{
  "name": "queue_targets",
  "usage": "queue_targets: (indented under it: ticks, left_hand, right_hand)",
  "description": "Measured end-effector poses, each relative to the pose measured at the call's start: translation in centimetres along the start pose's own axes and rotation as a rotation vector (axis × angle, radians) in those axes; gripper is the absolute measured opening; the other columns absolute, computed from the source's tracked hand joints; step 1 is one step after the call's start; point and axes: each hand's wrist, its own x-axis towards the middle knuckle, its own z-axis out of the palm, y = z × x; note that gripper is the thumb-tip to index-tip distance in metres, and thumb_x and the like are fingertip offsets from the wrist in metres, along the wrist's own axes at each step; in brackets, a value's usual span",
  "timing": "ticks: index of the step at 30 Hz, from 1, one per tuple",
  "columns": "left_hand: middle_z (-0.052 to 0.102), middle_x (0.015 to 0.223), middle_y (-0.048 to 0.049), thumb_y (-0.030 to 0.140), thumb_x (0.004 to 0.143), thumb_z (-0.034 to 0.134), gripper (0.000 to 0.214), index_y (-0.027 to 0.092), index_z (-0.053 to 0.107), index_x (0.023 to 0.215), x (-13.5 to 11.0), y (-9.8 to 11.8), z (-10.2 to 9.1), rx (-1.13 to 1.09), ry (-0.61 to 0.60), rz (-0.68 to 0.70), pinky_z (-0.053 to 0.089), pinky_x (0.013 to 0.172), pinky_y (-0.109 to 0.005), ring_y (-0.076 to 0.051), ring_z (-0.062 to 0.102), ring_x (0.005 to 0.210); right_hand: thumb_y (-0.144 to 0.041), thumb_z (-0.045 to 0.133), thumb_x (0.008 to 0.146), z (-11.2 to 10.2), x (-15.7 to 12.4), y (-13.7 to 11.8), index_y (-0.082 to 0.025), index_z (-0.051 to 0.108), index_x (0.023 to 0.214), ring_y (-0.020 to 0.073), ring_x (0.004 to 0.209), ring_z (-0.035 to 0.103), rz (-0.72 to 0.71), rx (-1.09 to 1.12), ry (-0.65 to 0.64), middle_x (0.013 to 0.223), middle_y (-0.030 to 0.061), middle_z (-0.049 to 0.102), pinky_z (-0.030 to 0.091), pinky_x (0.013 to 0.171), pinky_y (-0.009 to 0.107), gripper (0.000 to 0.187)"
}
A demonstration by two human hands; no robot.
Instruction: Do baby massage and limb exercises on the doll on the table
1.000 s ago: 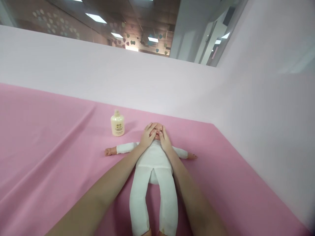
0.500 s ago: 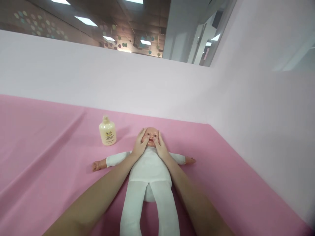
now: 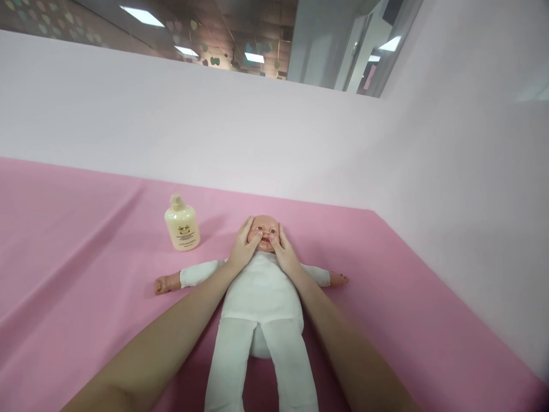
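A baby doll (image 3: pixel 262 289) in a white cloth body lies on its back, arms spread out and legs toward me. My left hand (image 3: pixel 243 246) cups one side of the doll's head (image 3: pixel 266 222), its fingers along the side and its thumb on the cheek near the mouth. On the opposite side my right hand (image 3: pixel 285 249) holds the head the same way, thumb beside the mouth. The fingertips lie against the sides of the head and are partly hidden. To the left of the head stands a cream-coloured lotion bottle (image 3: pixel 182 226) with a dark printed label.
A pink cloth (image 3: pixel 98 246) covers the surface under the doll, with a long fold at the left. White walls (image 3: pixel 214 126) rise behind and at the right (image 3: pixel 463 189). Above the back wall is a window (image 3: pixel 240 34) with ceiling lights showing in it.
The camera view has shifted a little, so the doll and bottle sit slightly higher in the picture. Both hands stay on the doll's head, with the thumbs still beside the mouth.
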Motion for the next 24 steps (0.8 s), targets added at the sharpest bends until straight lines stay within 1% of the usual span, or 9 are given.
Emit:
queue_targets:
  ticks: [3, 5, 7, 9, 12, 15, 17, 20, 24]
  left_hand:
    - [0.046, 0.161, -0.0104, 0.042, 0.097, 0.053, 0.051, 0.022, 0.06, 0.143, -0.1, 0.6, -0.4, 0.018, -0.062, 0.115, 0.025, 0.129, -0.048, -0.027, 0.038, 0.152]
    - [0.047, 0.159, -0.0097, 0.042, 0.098, 0.05, 0.046, 0.023, 0.065, 0.138, 0.0, 1.0, -0.6, 0.025, -0.091, 0.168, 0.024, 0.129, -0.047, -0.026, 0.039, 0.151]
    - [0.047, 0.16, -0.0092, 0.042, 0.098, 0.051, 0.046, 0.023, 0.064, 0.138, 0.0, 1.0, -0.6, 0.017, -0.09, 0.159, 0.025, 0.128, -0.047, -0.026, 0.039, 0.151]
    - [0.046, 0.16, -0.0101, 0.042, 0.096, 0.055, 0.052, 0.023, 0.059, 0.144, 0.1, 0.8, -0.4, -0.001, -0.06, 0.085, 0.026, 0.128, -0.047, -0.027, 0.038, 0.152]
    - [0.046, 0.16, -0.0127, 0.045, 0.093, 0.061, 0.063, 0.02, 0.05, 0.15, 0.2, 0.2, -0.1, -0.021, 0.004, -0.069, 0.026, 0.128, -0.047, -0.029, 0.038, 0.151]
    - [0.046, 0.16, -0.0129, 0.045, 0.094, 0.06, 0.064, 0.019, 0.048, 0.151, 0.1, -0.1, 0.0, -0.045, 0.015, -0.128, 0.027, 0.128, -0.047, -0.029, 0.037, 0.152]
    - [0.045, 0.161, -0.0125, 0.044, 0.097, 0.056, 0.061, 0.019, 0.048, 0.151, 0.1, 0.0, 0.0, -0.064, -0.003, -0.12, 0.028, 0.128, -0.046, -0.028, 0.038, 0.152]
    - [0.045, 0.161, -0.0112, 0.043, 0.1, 0.051, 0.056, 0.019, 0.049, 0.151, 0.0, 0.3, -0.2, -0.073, -0.031, -0.082, 0.029, 0.128, -0.046, -0.026, 0.04, 0.151]
    - [0.047, 0.16, -0.0093, 0.041, 0.101, 0.046, 0.05, 0.021, 0.057, 0.145, 0.0, 1.0, -0.5, -0.036, -0.054, 0.047, 0.025, 0.129, -0.045, -0.023, 0.036, 0.153]
  right_hand:
    - [-0.08, 0.045, 0.092, -0.1, -0.4, -0.5, -0.027, 0.036, 0.161, 0.0228, 0.16, 0.017, -0.18, -0.056, -0.019, 0.17, 0.0018, 0.026, 0.014, 0.132, 0.042, 0.088]
    - [-0.079, 0.043, 0.094, -0.2, -0.5, -0.8, -0.029, 0.045, 0.156, 0.0223, 0.161, 0.013, -0.252, -0.09, -0.033, 0.171, -0.0002, 0.022, 0.014, 0.132, 0.04, 0.08]
    - [-0.078, 0.044, 0.093, -0.2, -0.5, -0.9, -0.029, 0.047, 0.155, 0.0227, 0.161, 0.014, -0.259, -0.098, -0.031, 0.172, -0.0006, 0.02, 0.015, 0.131, 0.039, 0.079]
    - [-0.079, 0.047, 0.092, -0.2, -0.3, -0.8, -0.029, 0.04, 0.159, 0.0231, 0.16, 0.018, -0.218, -0.081, -0.009, 0.171, 0.0, 0.022, 0.015, 0.132, 0.04, 0.083]
    - [-0.08, 0.051, 0.089, -0.1, -0.1, -0.4, -0.026, 0.026, 0.164, 0.0257, 0.158, 0.026, -0.063, -0.034, 0.019, 0.168, 0.0033, 0.031, 0.018, 0.131, 0.044, 0.096]
    - [-0.081, 0.054, 0.087, -0.1, -0.1, -0.2, -0.021, 0.021, 0.165, 0.0286, 0.156, 0.031, 0.03, -0.021, 0.024, 0.165, 0.0066, 0.037, 0.022, 0.13, 0.045, 0.104]
    - [-0.081, 0.052, 0.087, -0.1, -0.2, -0.2, -0.021, 0.024, 0.165, 0.028, 0.156, 0.031, -0.028, -0.03, 0.029, 0.166, 0.0061, 0.036, 0.022, 0.13, 0.044, 0.101]
    - [-0.079, 0.048, 0.091, -0.2, -0.5, -0.6, -0.025, 0.034, 0.161, 0.0247, 0.159, 0.022, -0.166, -0.067, 0.022, 0.168, 0.0022, 0.03, 0.017, 0.131, 0.041, 0.089]
    - [-0.076, 0.045, 0.095, -0.3, -0.6, -1.0, -0.028, 0.045, 0.156, 0.023, 0.16, 0.015, -0.257, -0.115, -0.027, 0.171, -0.0002, 0.023, 0.015, 0.132, 0.04, 0.078]
